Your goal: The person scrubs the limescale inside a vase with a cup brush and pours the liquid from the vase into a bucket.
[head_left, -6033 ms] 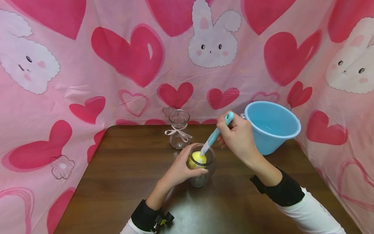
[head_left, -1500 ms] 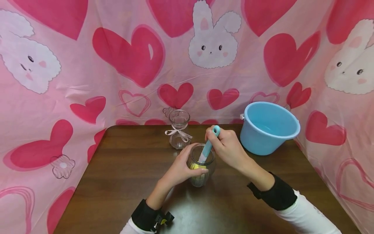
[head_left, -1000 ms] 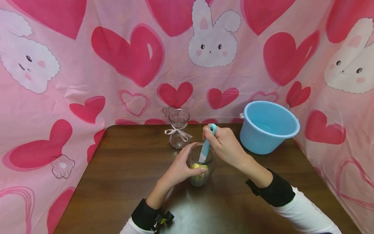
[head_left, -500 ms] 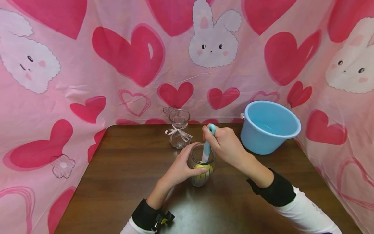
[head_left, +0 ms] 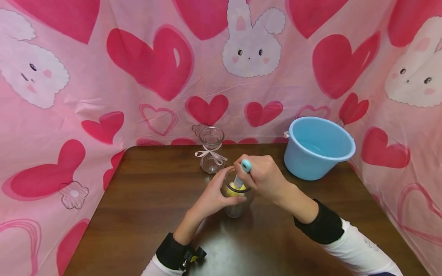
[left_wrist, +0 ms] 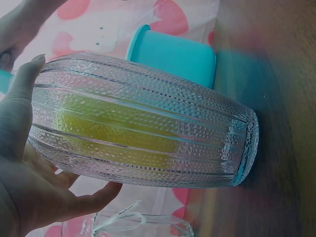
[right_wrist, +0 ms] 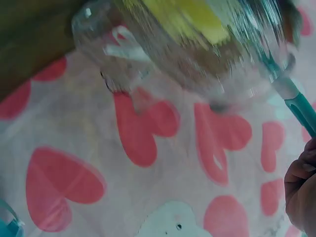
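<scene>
My left hand [head_left: 214,197] grips a ribbed clear glass vase [left_wrist: 207,133] near its rim, thumb on the near side. The vase stands upright on the table. Inside it sits the yellow sponge head [left_wrist: 113,131] of a cleaning brush, whose blue and white handle [head_left: 246,165] sticks out of the mouth. Curled around that handle is my right hand [head_left: 266,178], just above the rim and close to my left fingers. In the right wrist view the vase is blurred, and only part of the right hand [right_wrist: 301,192] shows at the edge.
Behind the held vase stands a smaller glass vase [head_left: 211,163] with a white ribbon bow. A light blue bucket [head_left: 304,163] is at the back right of the dark wooden table [head_left: 145,214]. Pink cloth [head_left: 165,126] with hearts and rabbits hangs around the table.
Since the earliest frame my right hand has moved left and lower over the vase. The brush handle's tip has dropped, most visibly in the last half second. My left hand and the vase have stayed put.
</scene>
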A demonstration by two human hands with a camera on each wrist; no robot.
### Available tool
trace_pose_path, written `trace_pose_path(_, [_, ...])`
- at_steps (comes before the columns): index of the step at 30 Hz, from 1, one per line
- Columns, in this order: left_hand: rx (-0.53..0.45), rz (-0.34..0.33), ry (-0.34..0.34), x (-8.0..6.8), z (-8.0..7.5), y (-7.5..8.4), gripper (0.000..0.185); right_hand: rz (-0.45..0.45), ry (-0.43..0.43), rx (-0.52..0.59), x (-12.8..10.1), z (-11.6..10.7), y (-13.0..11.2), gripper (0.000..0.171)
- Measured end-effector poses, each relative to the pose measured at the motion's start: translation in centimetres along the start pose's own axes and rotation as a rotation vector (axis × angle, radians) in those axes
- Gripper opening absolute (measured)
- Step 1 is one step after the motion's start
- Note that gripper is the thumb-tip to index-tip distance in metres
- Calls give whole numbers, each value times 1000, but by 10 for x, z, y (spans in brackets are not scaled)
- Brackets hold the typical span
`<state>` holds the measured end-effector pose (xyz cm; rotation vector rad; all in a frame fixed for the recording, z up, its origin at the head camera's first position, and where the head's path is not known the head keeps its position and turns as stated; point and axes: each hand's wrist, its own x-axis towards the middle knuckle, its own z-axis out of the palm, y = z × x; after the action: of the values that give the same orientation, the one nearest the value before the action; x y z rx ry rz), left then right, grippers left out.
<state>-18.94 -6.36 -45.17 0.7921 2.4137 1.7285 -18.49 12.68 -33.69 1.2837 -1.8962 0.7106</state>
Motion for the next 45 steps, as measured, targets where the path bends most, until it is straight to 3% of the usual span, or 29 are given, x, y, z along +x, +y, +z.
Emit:
trace_pose_path(3, [-3, -9, -5, -1, 1, -1, 87, -1, 8, -8, -1, 2, -3, 42])
trace_pose_path(10, [12, -9, 6, 1, 1, 0, 83, -32, 135, -24, 12, -11, -11, 43])
trace_pose_path(16, [16, -9, 3, -1, 2, -1, 85, -15, 43, -55, 1, 0, -10, 41])
trace_pose_path(25, [12, -18, 13, 0, 1, 1, 84, -86, 168, -109, 10, -12, -11, 38])
trace_pose_path(32, [8, 8, 8, 0, 2, -1, 85, -101, 73, -94, -1, -2, -9, 38])
trace_pose_path(40, [22, 15, 32, 1, 2, 0, 86, -126, 173, -122, 9, -13, -11, 36])
trace_pose_path(45, [18, 12, 22, 1, 2, 0, 85, -133, 104, -121, 0, -5, -10, 36])
